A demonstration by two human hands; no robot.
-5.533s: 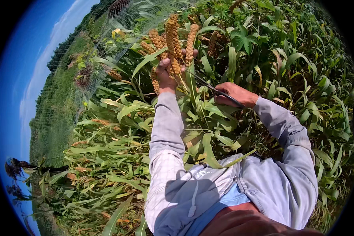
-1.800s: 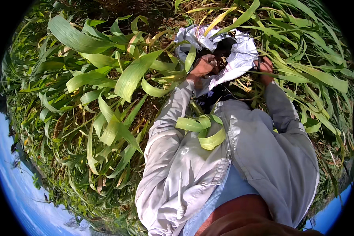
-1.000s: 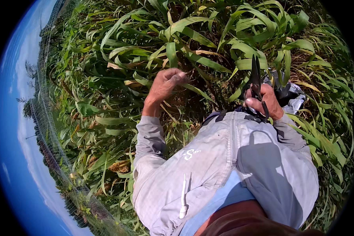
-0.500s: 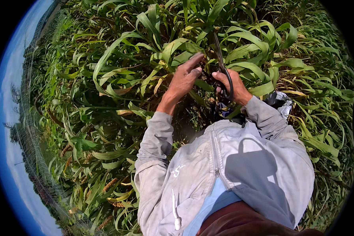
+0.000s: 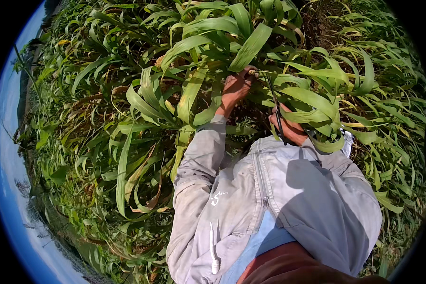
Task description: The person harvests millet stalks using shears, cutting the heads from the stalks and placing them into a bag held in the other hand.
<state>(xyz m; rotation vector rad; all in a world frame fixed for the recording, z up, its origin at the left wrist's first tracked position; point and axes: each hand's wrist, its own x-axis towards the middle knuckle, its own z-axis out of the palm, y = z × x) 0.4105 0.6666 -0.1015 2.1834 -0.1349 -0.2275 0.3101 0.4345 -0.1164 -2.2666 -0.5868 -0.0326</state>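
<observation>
The bag (image 5: pixel 348 143) shows only a pale edge beyond the right hand (image 5: pixel 288 127), behind leaves (image 5: pixel 312 102); its contents are hidden. The right hand grips the scissors (image 5: pixel 275 102), tips pointing up beside the left hand (image 5: pixel 238 87). Spread open half a second ago, the left now curls closed on a pale stem (image 5: pixel 253 73).

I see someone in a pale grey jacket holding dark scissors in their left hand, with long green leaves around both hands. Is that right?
Not quite: the head view shows the dark scissors in the right hand, not the left hand. The pale grey jacket and the long green leaves are as you say.
</observation>
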